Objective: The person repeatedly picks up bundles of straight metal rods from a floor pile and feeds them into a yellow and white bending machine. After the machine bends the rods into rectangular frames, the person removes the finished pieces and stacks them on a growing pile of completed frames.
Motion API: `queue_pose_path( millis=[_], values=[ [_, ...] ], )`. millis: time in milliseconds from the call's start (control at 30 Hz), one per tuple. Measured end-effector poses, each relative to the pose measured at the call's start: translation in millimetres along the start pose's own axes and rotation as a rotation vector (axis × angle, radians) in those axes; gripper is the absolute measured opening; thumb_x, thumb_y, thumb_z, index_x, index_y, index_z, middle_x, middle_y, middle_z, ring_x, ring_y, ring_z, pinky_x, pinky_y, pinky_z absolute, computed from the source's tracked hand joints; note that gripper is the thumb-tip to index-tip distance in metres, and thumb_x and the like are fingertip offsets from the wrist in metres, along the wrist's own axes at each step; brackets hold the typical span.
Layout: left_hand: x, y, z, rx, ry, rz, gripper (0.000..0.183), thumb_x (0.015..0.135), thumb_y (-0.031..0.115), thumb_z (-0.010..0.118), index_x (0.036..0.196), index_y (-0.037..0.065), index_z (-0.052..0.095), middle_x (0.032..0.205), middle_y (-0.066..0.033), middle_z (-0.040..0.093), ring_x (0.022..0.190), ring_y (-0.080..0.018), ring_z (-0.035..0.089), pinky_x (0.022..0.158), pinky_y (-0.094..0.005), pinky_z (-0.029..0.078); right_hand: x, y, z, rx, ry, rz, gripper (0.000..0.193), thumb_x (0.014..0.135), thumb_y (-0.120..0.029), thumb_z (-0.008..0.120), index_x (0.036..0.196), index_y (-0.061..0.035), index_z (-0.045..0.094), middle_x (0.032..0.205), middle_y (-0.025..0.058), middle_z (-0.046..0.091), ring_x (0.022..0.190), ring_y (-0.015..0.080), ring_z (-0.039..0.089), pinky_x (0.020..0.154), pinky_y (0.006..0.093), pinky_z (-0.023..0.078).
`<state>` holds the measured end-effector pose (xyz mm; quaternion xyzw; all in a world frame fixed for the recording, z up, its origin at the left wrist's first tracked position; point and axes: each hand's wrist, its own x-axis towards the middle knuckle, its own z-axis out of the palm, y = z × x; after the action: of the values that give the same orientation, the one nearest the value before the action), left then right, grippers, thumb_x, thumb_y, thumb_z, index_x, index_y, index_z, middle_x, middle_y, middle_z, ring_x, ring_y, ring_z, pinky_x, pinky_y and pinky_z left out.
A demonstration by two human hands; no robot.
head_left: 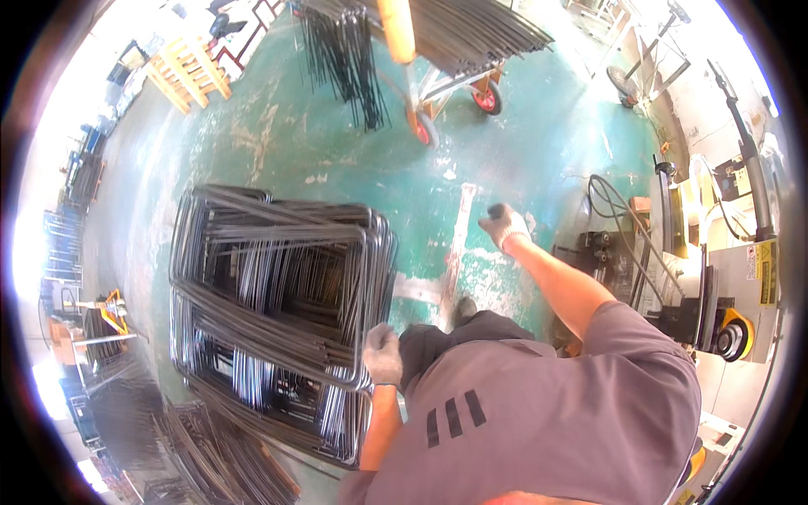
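My left hand (385,355), in a pale work glove, is at the right edge of a tall stack of bent metal rod frames (252,295). Its fingers curl in and away from view, so whether they grip a frame is hidden. The frames are dark, rectangular and round-cornered, piled unevenly with open middles. Out ahead on the right, my right hand (506,225) hangs over the green floor, gloved, with dark fingertips. Its fingers are curled closed and nothing shows in them.
Ahead stands a wheeled cart (433,88) loaded with long dark rods (471,38); bent rods hang off its left side. Grey machinery (732,290) with loose cables (619,198) lines the right. More rod bundles (215,454) lie at lower left. A wooden pallet (189,71) stands far left.
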<state>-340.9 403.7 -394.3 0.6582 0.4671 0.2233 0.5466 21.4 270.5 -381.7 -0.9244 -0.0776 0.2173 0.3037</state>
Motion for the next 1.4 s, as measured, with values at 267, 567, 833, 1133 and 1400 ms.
queue_pose_path(
  millis=[267,567,833,1133,1400],
  values=[
    [102.9,41.9,96.4,0.1,-0.198,-0.051,0.024,0.089,0.01,0.065,0.109,-0.004,0.064,0.096,-0.0122,0.07,0.087,-0.0184,0.067,0.081,-0.03,0.052,190.5,-129.2,-99.0,-0.052,0.187,-0.144,0.06,0.078,-0.042,0.069,0.122,-0.0037,0.059,0.119,0.0216,0.065,0.112,0.0345,0.062,0.095,0.0394,0.049],
    [265.5,82.1,209.2,-0.04,-0.203,-0.154,0.022,0.088,0.008,0.063,0.105,-0.005,0.062,0.087,-0.0083,0.067,0.07,-0.0134,0.062,0.061,-0.0263,0.049,367.3,-206.1,-86.6,-0.467,0.225,-0.13,0.065,0.078,-0.048,0.069,0.12,0.0,0.055,0.127,0.024,0.059,0.113,0.0344,0.062,0.095,0.0411,0.05],
    [371.5,187.0,235.9,-0.032,-0.213,-0.07,0.03,0.089,0.008,0.061,0.113,-0.009,0.059,0.097,-0.0116,0.067,0.081,-0.0164,0.064,0.073,-0.0291,0.052,386.2,-227.3,-96.0,-0.351,0.034,-0.137,0.04,0.075,-0.04,0.074,0.093,-0.0037,0.075,0.101,0.0188,0.071,0.097,0.0321,0.069,0.085,0.0399,0.055],
    [367.4,235.4,304.2,-0.106,-0.226,-0.222,0.031,0.088,0.005,0.059,0.115,-0.01,0.057,0.102,-0.0168,0.067,0.083,-0.0215,0.068,0.075,-0.0317,0.056,438.9,-222.3,-135.3,-0.306,-0.426,-0.162,0.051,0.063,-0.044,0.076,0.083,0.0027,0.074,0.074,0.0159,0.069,0.067,0.0227,0.067,0.067,0.0374,0.054],
    [348.2,269.3,355.4,-0.015,-0.315,-0.075,0.031,0.091,0.007,0.058,0.117,-0.011,0.057,0.104,-0.0181,0.067,0.085,-0.0231,0.069,0.078,-0.0339,0.057,449.5,-207.0,-125.8,0.356,-0.658,-0.031,0.042,0.091,-0.042,0.066,0.079,-0.0021,0.071,0.066,0.0049,0.063,0.055,0.0146,0.057,0.054,0.0324,0.047]
  ],
)
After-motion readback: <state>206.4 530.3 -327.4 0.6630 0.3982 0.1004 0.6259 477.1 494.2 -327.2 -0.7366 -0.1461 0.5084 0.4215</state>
